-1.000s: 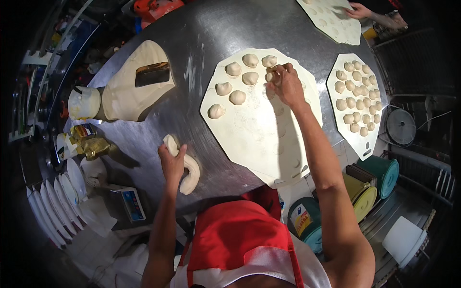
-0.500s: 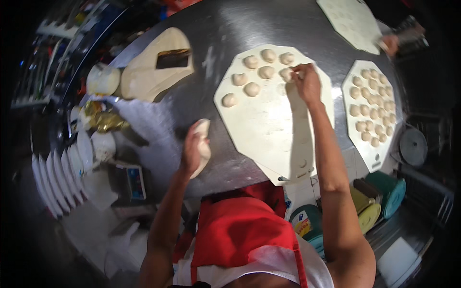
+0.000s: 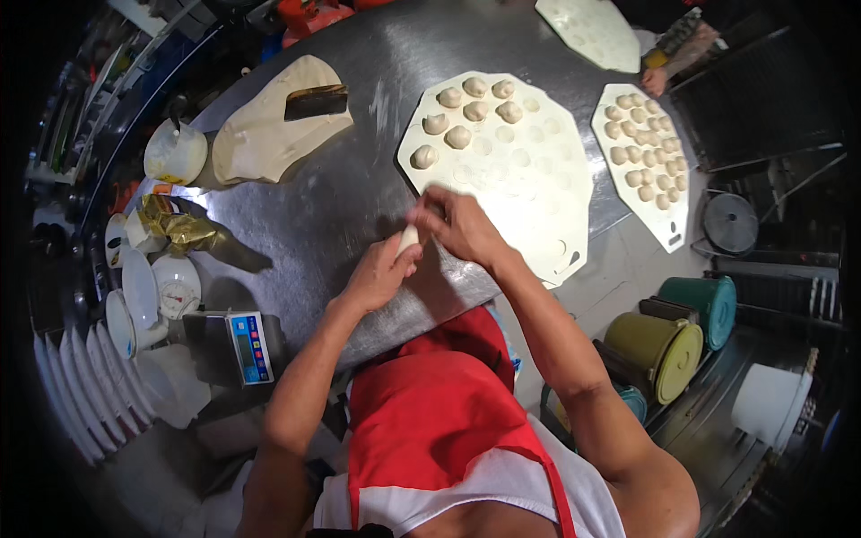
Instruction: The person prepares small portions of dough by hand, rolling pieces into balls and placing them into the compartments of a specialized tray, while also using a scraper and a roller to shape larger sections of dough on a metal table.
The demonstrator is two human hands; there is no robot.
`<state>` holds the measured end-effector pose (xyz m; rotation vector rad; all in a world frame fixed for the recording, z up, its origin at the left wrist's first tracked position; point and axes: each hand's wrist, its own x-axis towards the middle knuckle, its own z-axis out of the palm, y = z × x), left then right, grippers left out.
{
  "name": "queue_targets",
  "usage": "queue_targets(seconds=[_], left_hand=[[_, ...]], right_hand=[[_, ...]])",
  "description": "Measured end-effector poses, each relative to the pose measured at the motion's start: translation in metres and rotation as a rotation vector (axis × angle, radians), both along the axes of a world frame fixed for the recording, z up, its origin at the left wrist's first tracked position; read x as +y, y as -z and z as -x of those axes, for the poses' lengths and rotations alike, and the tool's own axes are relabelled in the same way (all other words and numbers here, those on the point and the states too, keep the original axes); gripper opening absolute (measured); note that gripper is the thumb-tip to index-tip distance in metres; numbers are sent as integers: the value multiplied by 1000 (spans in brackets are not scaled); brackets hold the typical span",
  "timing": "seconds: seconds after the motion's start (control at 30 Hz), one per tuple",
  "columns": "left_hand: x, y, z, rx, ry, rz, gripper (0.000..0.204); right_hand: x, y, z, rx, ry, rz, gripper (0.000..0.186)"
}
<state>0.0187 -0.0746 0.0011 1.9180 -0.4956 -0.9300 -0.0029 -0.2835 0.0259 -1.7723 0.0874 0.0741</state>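
Note:
My left hand (image 3: 380, 276) is wrapped around a piece of pale dough (image 3: 409, 239), and only its upper end shows above the fingers. Close against that end, my right hand (image 3: 461, 229) curls its fingers and thumb over the dough; the fingertips are slightly blurred. Just beyond my hands lies a large white many-sided board (image 3: 529, 211) with shallow round dents. Several dough balls (image 3: 458, 136) sit toward its far left part.
A dough slab (image 3: 260, 134) with a dark scraper (image 3: 316, 103) on it lies at the far left. Left are a digital scale (image 3: 249, 348) and a white tub (image 3: 175, 154). Another ball-filled board (image 3: 619, 133) stands right, near a person's hand (image 3: 656, 82). Lidded bins (image 3: 659, 350) stand right.
My right hand has left a dough ball on the large board and come back to the left hand. The left hand has moved right with its dough, which now shows less.

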Motion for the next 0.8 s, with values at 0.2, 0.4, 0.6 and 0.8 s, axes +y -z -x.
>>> queue_targets(seconds=[0.2,0.4,0.6,0.8], left_hand=[[-27,-37,12,-447,157,-118,26],[-23,83,-27,-572,9,372,24],[-49,62,-25,-113,-114,-190,30],[-42,61,1,169,-376,-25,47]], right_hand=[[22,-24,34,79,252,303,43],[67,-31,31,-236,-17,238,25],[-96,55,-16,-101,159,526,27],[-144,103,-69,-98,198,668,37]])
